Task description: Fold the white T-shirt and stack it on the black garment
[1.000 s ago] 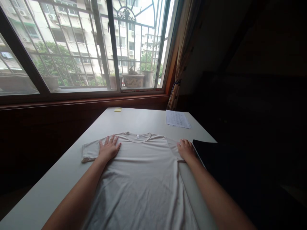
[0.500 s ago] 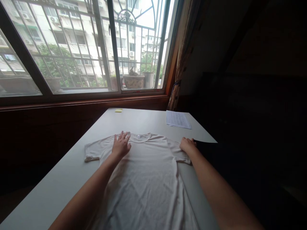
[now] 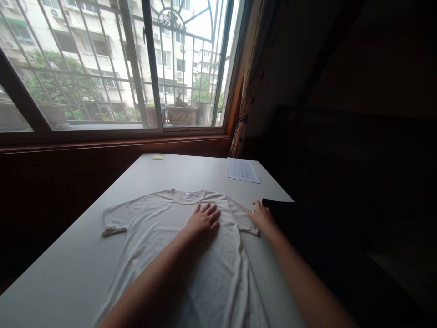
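A white short-sleeved T-shirt of thin fabric (image 3: 211, 264) is laid out flat on a smooth white table (image 3: 68, 269), with its round neckline (image 3: 188, 200) turned toward the window and its lower part cut off by the bottom edge of the view. Inside the neckline a small white label (image 3: 187, 196) can be seen. The sleeve on the left (image 3: 118, 216) is spread outward across the tabletop, and soft creases are shown down the body of the garment.

The left hand (image 3: 205, 217) is placed palm down over the upper chest, just below and to the right of the neckline; its fingers are extended and slightly spread, and nothing is gripped by it. The right hand (image 3: 262, 216) is held at the outer end of the sleeve on the right (image 3: 244, 221), its fingers loosely bent; whether any cloth is pinched there cannot be told.

Just beyond the right hand, a black flat item (image 3: 277, 206) is seen at the table's edge, its far side lost in shadow. Near the table's far end, a small yellow paper note (image 3: 158, 157) is set on the left, and white sheets of paper covered with writing (image 3: 243, 170) are laid on the right. Behind them, a metal-framed sliding window (image 3: 155, 91) is flanked by a patterned beige curtain (image 3: 238, 134), gathered by a band.
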Available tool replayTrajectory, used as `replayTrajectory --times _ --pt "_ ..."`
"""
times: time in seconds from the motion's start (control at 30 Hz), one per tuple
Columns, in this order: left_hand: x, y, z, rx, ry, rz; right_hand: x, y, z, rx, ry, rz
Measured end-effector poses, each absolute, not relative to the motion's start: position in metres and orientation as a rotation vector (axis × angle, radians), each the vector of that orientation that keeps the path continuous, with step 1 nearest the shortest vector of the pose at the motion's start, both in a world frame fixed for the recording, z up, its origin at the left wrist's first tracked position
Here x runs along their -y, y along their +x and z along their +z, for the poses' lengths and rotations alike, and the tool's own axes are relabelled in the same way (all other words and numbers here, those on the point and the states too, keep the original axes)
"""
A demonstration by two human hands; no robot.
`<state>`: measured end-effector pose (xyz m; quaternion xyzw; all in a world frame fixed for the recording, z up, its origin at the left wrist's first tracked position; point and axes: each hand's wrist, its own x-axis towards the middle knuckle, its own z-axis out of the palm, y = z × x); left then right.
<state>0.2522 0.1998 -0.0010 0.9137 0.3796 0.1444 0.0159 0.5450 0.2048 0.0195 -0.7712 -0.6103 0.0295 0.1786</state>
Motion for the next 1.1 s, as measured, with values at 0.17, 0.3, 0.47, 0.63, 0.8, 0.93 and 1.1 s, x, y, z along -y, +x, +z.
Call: replayTrajectory --times 0.17,0.3,0.47,0.63,0.8,0.93,1.1 --pt "-0.197 0.251 -0.006 -1.196 2.843 0.44 -0.198 0.546 0.016 1.598 -2.138 0.06" --pt "-0.194 0.252 -0.002 -1.19 2.856 0.418 -0.214 0.551 0.027 1.425 -2.117 0.039" --pt "-0.187 0.255 0.013 -1.062 2.923 0.416 -0.231 0.545 0.047 1.406 -2.025 0.027" --pt "-0.173 0.27 0.023 -0.722 2.945 0.465 -0.23 0.522 0.066 1.516 -1.877 0.001" --pt "-0.166 0.275 0.02 -0.583 2.842 0.563 -0.222 0.492 0.083 1.627 -1.73 0.029" --pt "-0.172 0.256 0.024 -0.728 2.676 0.746 -0.211 0.468 0.092 1.793 -1.566 0.154" --pt "-0.191 0.225 0.028 -1.124 2.537 0.895 -0.196 0.454 0.095 2.011 -1.266 0.627"
